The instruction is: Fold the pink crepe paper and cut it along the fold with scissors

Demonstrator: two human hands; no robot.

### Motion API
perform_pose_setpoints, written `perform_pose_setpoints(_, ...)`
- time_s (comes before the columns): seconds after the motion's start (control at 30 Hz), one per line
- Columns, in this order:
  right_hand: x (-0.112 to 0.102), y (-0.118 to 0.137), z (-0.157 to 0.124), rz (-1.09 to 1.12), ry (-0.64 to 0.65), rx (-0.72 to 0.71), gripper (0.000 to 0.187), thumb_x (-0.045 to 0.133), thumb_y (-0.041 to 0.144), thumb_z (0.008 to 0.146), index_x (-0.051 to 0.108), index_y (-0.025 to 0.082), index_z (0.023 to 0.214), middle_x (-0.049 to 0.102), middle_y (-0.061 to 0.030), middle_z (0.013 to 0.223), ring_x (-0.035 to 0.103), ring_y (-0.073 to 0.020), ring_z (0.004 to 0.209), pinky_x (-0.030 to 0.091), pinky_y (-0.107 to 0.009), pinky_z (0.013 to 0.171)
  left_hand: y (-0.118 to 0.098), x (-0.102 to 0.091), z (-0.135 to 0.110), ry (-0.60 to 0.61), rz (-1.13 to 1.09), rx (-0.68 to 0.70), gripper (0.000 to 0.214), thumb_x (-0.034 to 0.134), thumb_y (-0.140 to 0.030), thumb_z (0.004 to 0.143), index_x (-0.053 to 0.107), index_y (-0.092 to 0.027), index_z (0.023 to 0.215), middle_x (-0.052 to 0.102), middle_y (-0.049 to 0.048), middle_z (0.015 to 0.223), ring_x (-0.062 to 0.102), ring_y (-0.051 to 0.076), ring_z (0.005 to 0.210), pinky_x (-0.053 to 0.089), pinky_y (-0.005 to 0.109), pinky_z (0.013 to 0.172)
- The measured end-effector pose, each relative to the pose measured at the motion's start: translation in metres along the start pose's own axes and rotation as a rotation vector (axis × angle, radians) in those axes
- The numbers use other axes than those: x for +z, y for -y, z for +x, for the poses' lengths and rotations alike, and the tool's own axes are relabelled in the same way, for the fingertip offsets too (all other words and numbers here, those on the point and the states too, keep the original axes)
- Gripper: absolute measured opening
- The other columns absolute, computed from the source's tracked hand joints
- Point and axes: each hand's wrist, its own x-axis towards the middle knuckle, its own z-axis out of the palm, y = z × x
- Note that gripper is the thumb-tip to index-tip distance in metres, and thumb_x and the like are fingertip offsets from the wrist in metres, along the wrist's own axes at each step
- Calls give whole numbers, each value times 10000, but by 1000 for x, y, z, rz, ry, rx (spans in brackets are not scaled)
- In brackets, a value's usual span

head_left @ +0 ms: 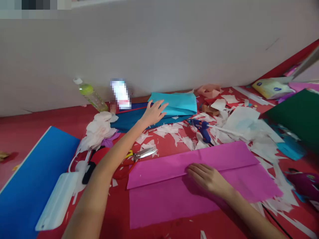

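A magenta sheet [174, 202], which looks like crepe paper or felt, lies in front of me with its far edge folded over. My right hand [206, 179] rests flat on it at the fold's edge, fingers together and thumb hidden. My left hand [156, 113] is stretched out to the far side, its fingers spread, holding nothing. It is over the near left part of a folded turquoise sheet [183, 103]; whether it touches is unclear. Under that sheet lies a darker teal sheet [129, 120]. Scissors [144, 153] with yellow on the handle lie between my left forearm and the magenta sheet.
A blue glue gun [204, 132] lies among white paper scraps [243, 119]. A bottle [92, 96] and a lit phone [121, 94] stand against the wall. At left are a blue board [37, 179], a white plastic piece [58, 200] and a white paper flower [99, 129]. A wipes pack [272, 88] lies far right.
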Motion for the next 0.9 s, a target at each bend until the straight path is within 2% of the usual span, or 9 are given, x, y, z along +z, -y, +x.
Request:
perform_pose_setpoints(0.07, -3, 0, 1, -1, 7, 32, 215, 403, 82, 914, 606, 124, 973, 700, -104, 883, 647, -189, 783, 502, -311, 683, -11, -23, -30, 25, -59, 58, 415, 301, -332, 967, 484, -169, 1302, 484, 139, 1370, 423, 228, 1263, 218, 429, 1077)
perform_pose_setpoints(0.13, -6, 0, 3, -3, 12, 66, 221, 394, 81, 918, 603, 136, 966, 696, -92, 851, 641, -175, 739, 486, -295, 655, -24, -44, -66, 148, -134, 100, 381, 296, -333, 970, 589, -182, 1161, 630, 98, 1181, 550, 204, 1102, 306, 389, 1006)
perform_pose_setpoints(0.23, -12, -1, 9, -40, 8, 79, 236, 383, 62, 912, 597, 158, 944, 688, -66, 805, 624, -163, 695, 452, -283, 635, -42, -71, -122, 376, -229, 43, 403, 307, -402, 959, 660, -211, 999, 705, 61, 975, 628, 204, 929, 390, 351, 872)
perform_pose_setpoints(0.3, -18, -4, 15, -101, 3, 71, 259, 371, 41, 904, 595, 169, 926, 682, -54, 791, 612, -156, 685, 426, -277, 632, -50, -84, -154, 553, -365, 26, 403, 367, -505, 918, 638, -255, 1082, 705, 45, 1025, 642, 213, 916, 425, 304, 769)
perform_pose_setpoints(0.4, -25, -10, 28, -222, 19, 50, 231, 392, 50, 907, 588, 168, 876, 665, -45, 751, 580, -149, 641, 377, -279, 604, -56, -96, -186, 655, -459, -25, 421, 507, -531, 834, 609, -262, 1141, 692, 53, 1087, 640, 228, 934, 431, 284, 735)
perform_pose_setpoints(0.5, -31, -15, 40, -302, 56, 42, 204, 417, 79, 914, 583, 169, 838, 636, -33, 710, 550, -145, 620, 350, -288, 602, -55, -99, -198, 638, -470, -76, 267, 433, -348, 883, 654, -235, 980, 712, 39, 934, 641, 195, 821, 416, 269, 694)
perform_pose_setpoints(0.6, -36, -19, 50, -349, 67, 53, 207, 414, 94, 922, 583, 176, 834, 611, -22, 689, 539, -148, 637, 342, -289, 604, -50, -101, -197, 561, -461, -112, 278, 381, -279, 890, 651, -215, 868, 699, 27, 849, 623, 175, 777, 409, 263, 698)
perform_pose_setpoints(0.73, -39, -23, 60, -404, 10, 66, 216, 399, 109, 939, 584, 172, 846, 631, -32, 735, 540, -150, 684, 365, -278, 659, -41, -102, -189, 477, -489, -184, 281, 380, -294, 889, 648, -216, 918, 697, 25, 909, 622, 178, 829, 429, 266, 737)
perform_pose_setpoints(0.9, -23, -34, 69, -462, 2, 144, 223, 394, 101, 928, 597, 164, 863, 609, -44, 713, 526, -175, 705, 352, -294, 655, -28, -92, -181, 341, -489, -271, 313, 384, -291, 884, 655, -226, 1025, 697, 32, 1038, 625, 191, 920, 448, 282, 800)
